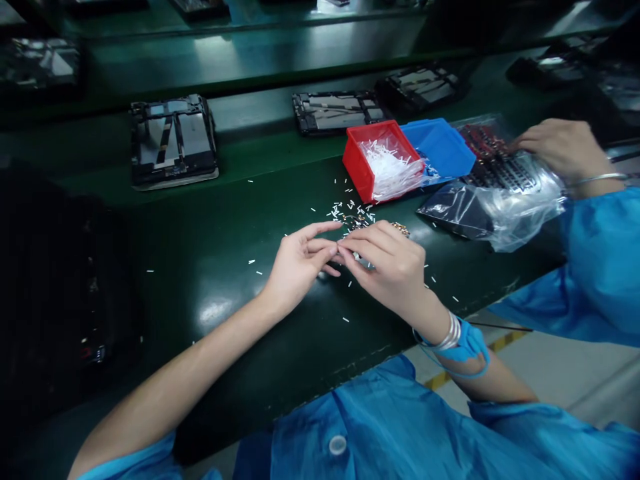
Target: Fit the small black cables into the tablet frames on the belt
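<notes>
My left hand [299, 259] and my right hand [390, 261] meet fingertip to fingertip over the dark green bench [210, 240]. Both pinch a very small part that I cannot make out. Just beyond my fingers lies a scatter of tiny white pieces [350, 212] with a small coiled metal part among them. A red bin [356, 163] full of the same white pieces stands a little farther back, to the right. My right wrist wears silver bangles and a blue strap.
A blue bin [443, 143] sits beside the red one. A clear plastic bag [505, 200] of dark parts lies to the right, where another person's hand [563, 150] in a blue sleeve works. Several opened device chassis [173, 140] rest along the belt behind.
</notes>
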`<action>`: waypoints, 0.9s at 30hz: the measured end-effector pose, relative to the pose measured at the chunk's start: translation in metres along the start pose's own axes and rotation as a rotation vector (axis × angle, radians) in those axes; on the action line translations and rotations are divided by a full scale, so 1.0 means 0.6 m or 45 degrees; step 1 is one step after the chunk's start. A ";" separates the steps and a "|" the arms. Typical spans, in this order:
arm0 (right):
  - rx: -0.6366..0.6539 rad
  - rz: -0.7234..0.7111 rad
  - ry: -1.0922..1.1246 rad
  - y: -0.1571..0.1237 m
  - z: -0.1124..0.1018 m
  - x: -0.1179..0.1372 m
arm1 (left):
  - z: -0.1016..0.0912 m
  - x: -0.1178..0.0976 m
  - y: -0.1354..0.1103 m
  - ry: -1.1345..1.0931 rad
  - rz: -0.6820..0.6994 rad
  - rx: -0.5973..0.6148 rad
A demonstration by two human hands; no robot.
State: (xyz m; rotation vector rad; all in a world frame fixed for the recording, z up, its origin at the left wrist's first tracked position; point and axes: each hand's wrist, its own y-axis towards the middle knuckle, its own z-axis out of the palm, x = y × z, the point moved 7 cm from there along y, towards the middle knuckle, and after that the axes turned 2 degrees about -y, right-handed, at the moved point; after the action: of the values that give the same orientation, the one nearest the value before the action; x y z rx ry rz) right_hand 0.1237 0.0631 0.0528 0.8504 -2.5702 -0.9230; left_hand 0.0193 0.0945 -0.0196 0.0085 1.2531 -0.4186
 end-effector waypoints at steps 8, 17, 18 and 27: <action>0.153 0.018 -0.050 0.003 0.019 0.004 | 0.001 -0.003 -0.002 0.146 0.067 -0.005; 0.015 0.528 -0.301 0.091 -0.014 -0.187 | -0.012 -0.019 0.005 -0.029 0.080 0.032; 0.051 0.579 -0.343 0.100 -0.006 -0.220 | -0.014 -0.021 0.005 -0.038 0.085 0.031; 0.023 -0.039 0.008 0.056 0.004 -0.119 | -0.013 -0.020 0.008 -0.079 0.026 0.057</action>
State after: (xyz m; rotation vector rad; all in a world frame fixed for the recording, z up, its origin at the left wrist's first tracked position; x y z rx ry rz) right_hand 0.1644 0.1292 0.0686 0.8985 -2.5705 -0.9051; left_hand 0.0106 0.1044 -0.0119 0.0458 1.1814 -0.4262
